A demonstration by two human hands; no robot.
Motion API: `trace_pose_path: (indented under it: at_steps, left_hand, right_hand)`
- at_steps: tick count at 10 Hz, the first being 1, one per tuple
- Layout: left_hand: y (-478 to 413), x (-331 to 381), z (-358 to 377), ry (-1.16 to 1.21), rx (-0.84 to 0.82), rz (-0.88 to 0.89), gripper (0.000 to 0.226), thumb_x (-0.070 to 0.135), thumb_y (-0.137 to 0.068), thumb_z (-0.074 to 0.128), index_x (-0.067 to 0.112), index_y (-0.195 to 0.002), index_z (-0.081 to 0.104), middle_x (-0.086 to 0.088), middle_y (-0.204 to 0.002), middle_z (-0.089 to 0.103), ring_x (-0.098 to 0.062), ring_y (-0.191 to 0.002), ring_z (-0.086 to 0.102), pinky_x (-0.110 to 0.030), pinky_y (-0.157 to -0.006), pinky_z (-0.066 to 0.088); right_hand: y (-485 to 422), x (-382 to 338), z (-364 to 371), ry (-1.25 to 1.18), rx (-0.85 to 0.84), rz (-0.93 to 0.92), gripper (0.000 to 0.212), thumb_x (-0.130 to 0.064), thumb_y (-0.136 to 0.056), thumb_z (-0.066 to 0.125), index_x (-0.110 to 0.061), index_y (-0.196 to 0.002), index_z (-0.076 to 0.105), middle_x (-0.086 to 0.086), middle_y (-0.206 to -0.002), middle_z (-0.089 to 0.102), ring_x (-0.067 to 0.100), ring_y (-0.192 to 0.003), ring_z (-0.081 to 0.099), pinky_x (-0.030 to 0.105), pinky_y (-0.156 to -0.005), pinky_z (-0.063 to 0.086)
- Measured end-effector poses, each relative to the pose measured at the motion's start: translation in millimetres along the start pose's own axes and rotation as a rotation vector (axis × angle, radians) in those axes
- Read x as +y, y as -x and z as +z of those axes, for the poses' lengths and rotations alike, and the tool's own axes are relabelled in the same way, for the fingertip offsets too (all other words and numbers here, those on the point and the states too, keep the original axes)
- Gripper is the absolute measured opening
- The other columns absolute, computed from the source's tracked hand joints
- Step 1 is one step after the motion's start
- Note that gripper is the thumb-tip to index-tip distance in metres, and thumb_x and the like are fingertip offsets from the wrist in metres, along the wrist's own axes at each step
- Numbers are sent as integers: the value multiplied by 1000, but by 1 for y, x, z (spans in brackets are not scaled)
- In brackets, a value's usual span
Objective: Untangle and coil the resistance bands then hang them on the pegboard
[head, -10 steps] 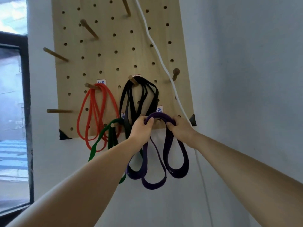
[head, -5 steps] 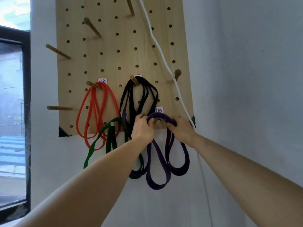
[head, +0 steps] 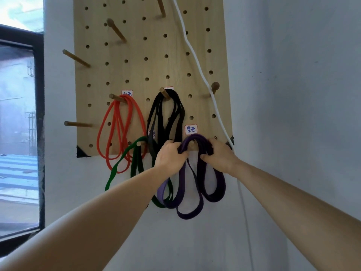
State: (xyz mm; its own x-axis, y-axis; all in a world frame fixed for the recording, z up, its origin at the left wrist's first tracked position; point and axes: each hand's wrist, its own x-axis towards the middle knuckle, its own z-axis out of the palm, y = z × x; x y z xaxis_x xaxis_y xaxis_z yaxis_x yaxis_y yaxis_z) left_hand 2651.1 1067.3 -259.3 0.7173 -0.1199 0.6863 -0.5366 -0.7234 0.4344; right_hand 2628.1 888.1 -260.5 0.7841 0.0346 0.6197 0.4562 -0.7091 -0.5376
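Wooden pegboard (head: 136, 65) fills the upper centre, where the coiled purple resistance band (head: 196, 137), clasped on both sides by the left grip (head: 170, 155) and right grip (head: 220, 155), drapes over a low peg (head: 192, 146); hanging looks nearly finished, needing a gentle release.

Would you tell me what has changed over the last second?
Very little: the left hand and right hand keep gripping the purple band and seem to have settled its top onto the peg, whose tip shows inside the loop. The orange band, black band and green band hang unchanged.
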Motion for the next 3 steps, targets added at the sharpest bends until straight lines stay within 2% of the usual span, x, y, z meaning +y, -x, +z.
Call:
trace_pose_path:
  at_steps: [1,2,3]
  left_hand:
    - [16,2,-10,32,-18,-26,26,30,-94,66,19,-116,72,-6,-148,50,-26,-125,54,-36,-99,45]
    - [36,-3,-26,51,-25,-63,41,23,-93,67,19,-133,66,-6,-160,40,-26,-143,44,-42,-115,39]
    - [56,-10,-43,105,-8,-80,34,16,-92,68,18,-125,71,-5,-145,58,-21,-128,58,-36,-107,47]
  right_hand:
    - [15,-7,-5,-87,44,-62,54,-12,-92,68,-16,-142,50,6,-134,60,20,-123,56,29,-100,45]
    - [35,-18,-7,-105,117,-146,58,-9,-91,68,-17,-146,50,1,-140,57,13,-129,52,24,-110,39]
    - [52,-34,-5,-122,139,-190,41,-2,-92,66,-12,-131,64,-4,-121,63,6,-109,57,5,-92,42]
